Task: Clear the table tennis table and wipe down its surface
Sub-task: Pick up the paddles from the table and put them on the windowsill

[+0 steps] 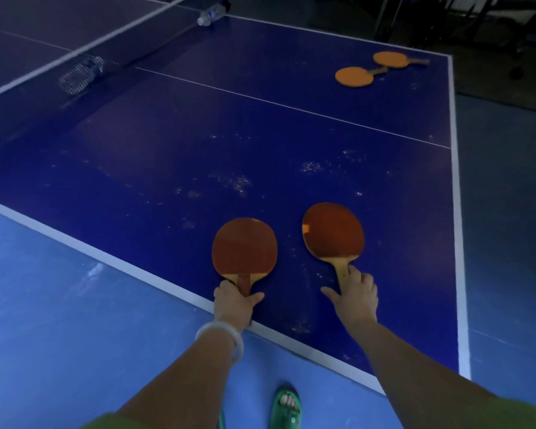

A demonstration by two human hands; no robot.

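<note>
A: What's the biggest thing there?
B: The blue table [198, 125], scuffed with pale specks, with its net [84, 51] running off toward 10 o'clock.

A: And on it?
B: Four bats. The left bat [244, 247] lies flat at 6 o'clock near the edge; the right bat [332, 232] is just beside it toward 5 o'clock, its blade tilted. Two orange bats [354, 76] lie near each other at 2 o'clock, by the far corner.

A: Any bottles?
B: One bottle [81, 74] lies on its side behind the net at 10 o'clock, another bottle [210, 15] at 12 o'clock by the far end of the net.

A: The hands?
B: The left hand [234, 305], a pale bangle [222, 339] on its wrist, has fingers and thumb curled round the left bat's handle. The right hand [355, 300] grips the right bat's handle, thumb stuck out sideways.
</note>
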